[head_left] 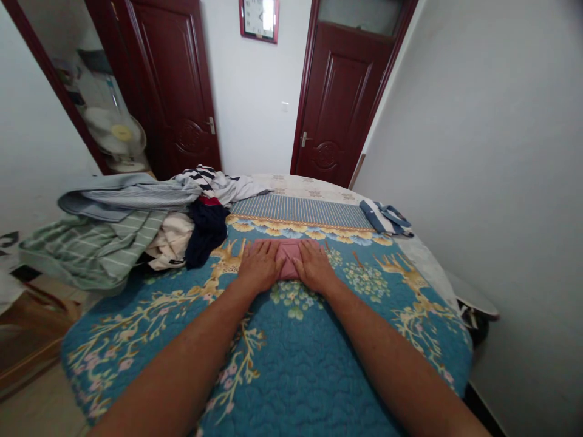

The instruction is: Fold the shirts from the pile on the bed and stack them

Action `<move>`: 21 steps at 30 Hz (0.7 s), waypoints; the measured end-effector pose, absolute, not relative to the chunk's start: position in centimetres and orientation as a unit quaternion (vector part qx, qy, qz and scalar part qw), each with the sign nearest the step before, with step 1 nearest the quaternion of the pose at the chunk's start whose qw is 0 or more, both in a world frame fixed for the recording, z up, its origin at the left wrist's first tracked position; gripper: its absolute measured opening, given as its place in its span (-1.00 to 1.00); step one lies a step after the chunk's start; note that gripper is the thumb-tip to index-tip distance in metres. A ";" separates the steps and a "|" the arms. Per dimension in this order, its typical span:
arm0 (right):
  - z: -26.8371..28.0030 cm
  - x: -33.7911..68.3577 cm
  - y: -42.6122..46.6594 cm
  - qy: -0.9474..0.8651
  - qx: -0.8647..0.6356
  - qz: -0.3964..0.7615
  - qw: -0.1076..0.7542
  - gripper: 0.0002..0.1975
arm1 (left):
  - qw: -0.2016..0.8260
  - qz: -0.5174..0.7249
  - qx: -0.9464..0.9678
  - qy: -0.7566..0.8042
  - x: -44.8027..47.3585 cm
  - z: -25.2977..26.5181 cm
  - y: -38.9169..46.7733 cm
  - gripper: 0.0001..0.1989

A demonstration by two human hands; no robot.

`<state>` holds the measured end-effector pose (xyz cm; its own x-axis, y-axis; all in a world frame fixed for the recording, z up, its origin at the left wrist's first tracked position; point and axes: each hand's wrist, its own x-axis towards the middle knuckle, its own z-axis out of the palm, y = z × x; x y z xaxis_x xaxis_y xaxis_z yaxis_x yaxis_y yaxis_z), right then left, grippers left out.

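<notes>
A pink garment (288,260), folded into a small flat rectangle, lies on the blue quilted cover (310,364) of the table. My left hand (260,264) rests flat on its left side, fingers stretched forward. On its right side lies my right hand (316,264), palm down with the fingers out. Both thumbs point inward over the cloth, and the garment's middle shows between them. The parts under my palms are hidden.
To the left is a loose heap of clothes with a green striped garment (100,243), a grey-blue shirt (132,197) and a navy garment (206,230). A folded blue-and-white striped shirt (386,218) lies at the back right. A wall (501,152) runs along the right.
</notes>
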<state>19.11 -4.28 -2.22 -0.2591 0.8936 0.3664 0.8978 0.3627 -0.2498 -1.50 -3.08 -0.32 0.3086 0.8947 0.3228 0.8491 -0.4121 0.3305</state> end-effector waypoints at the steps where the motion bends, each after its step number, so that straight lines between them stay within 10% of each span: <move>1: -2.3 19.2 -4.3 -0.790 -0.570 -0.013 0.225 -0.38 | 0.054 0.223 0.801 0.554 -1.8 -0.4 -2.8 -0.41; 21: -3.2 20.4 -4.1 -0.767 -0.586 -0.014 0.261 -0.36 | 0.169 0.348 0.670 0.634 -7.9 -1.1 2.2 -0.42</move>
